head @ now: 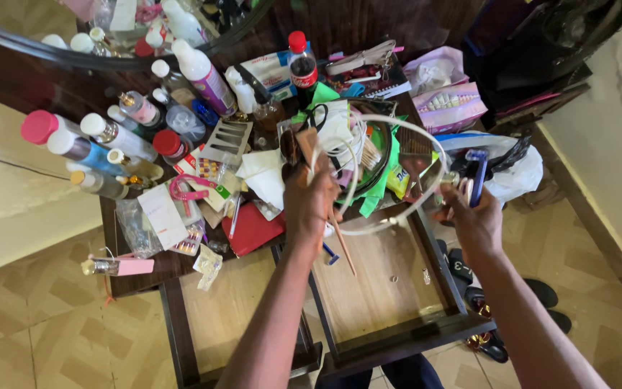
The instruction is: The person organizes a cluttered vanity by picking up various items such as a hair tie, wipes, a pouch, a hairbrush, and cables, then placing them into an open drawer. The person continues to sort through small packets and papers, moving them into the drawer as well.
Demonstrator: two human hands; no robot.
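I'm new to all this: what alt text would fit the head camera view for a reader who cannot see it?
Seen from above, a person's left hand and right hand hold a white ring-shaped hoop and small items over a cluttered dark dresser. Two open wooden drawers lie below; bottles crowd the left.

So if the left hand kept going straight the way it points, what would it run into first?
The left hand points up the picture toward the cluttered tabletop. It would probably first meet the heap of white cable and green packaging just beyond its fingers; depth there is hard to judge.
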